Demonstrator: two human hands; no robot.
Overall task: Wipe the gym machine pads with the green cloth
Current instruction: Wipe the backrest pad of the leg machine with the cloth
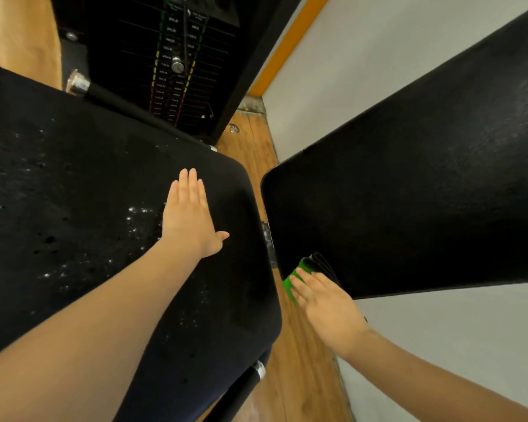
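A: What is lying on the left?

B: A broad black pad [73,208] with rounded corners is filling that side, its matte skin pitted and speckled white. The left hand [189,217] is resting flat on it, fingers straight and together, thumb sticking out sideways. The white specks are sitting just left of those fingers.

A: And beyond the fingertips?

B: A black weight stack [171,65] with coloured labels and a metal selector pin [177,66] is standing there, with a chrome-capped black bar [83,85] crossing in front of it.

A: Further right?

B: A strip of wooden floor [296,360] is running between the pads. A second pad [424,193], smooth, black and tilted, is leaning before the grey wall [439,345]. The right hand [323,303] is pressing the green cloth [296,277] against its lower corner, fingers nearly straight; the folded cloth is peeking out past the fingertips.
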